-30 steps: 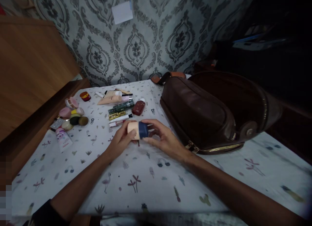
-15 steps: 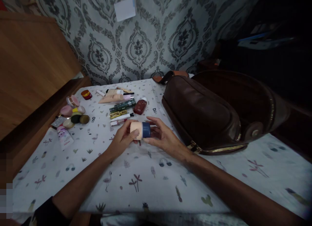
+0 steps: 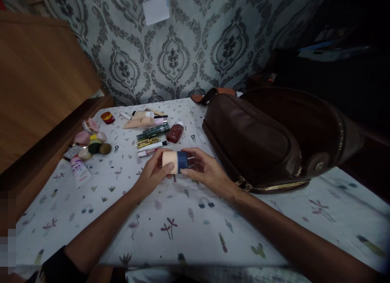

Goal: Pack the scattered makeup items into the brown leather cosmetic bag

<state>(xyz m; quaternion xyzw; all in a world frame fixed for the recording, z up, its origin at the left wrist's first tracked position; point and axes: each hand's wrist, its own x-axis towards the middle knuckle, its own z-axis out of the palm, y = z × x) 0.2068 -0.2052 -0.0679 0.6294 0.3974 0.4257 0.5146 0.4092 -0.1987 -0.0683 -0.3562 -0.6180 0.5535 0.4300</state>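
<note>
A small cream jar, peach-coloured with a dark blue lid, lies sideways in the air between my hands. My left hand is closed round the peach body, thumb on its near side. My right hand has its thumb and fingers on the blue lid; the far fingers are partly hidden behind it. Just beyond the jar are a white and pink tube, a gold tube, a dark green tube and a dark red bottle.
A brown leather bag stands unzipped to the right. Sponges and brushes, a purple-white tube and a red jar lie at the left. Peach tubes are further back. A wooden panel borders the printed tablecloth.
My right thumb and fingers have closed in on the blue lid, the thumb now overlapping its edge. My left hand keeps its hold on the jar, nearly still.
</note>
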